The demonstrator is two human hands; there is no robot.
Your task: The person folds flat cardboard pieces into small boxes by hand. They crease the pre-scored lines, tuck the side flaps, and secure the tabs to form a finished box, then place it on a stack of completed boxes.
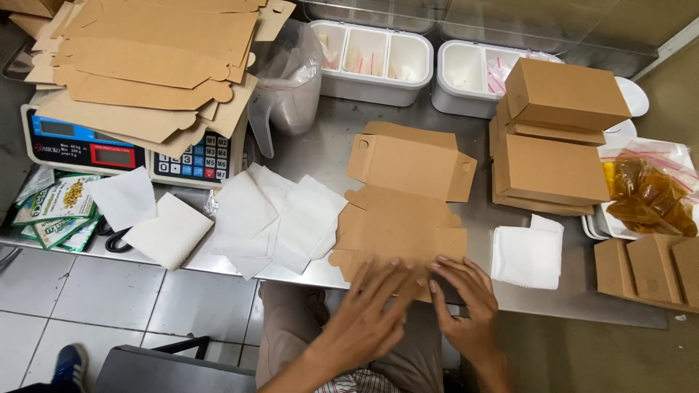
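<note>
A flat brown cardboard box blank (402,211) lies unfolded on the steel counter (320,142), its far flaps partly raised. My left hand (368,316) and my right hand (466,302) rest with spread fingers on the blank's near edge, at the counter's front. Neither hand grips anything. White paper sheets (280,218) lie just left of the blank, and a stack of white napkins (528,255) lies just right of it.
Folded brown boxes (553,135) are stacked at the right. More flat blanks (156,62) pile on a digital scale (109,153). White divided containers (371,62) stand at the back, a clear jug (287,80) beside them. Bagged orange sauce (648,196) fills a tray.
</note>
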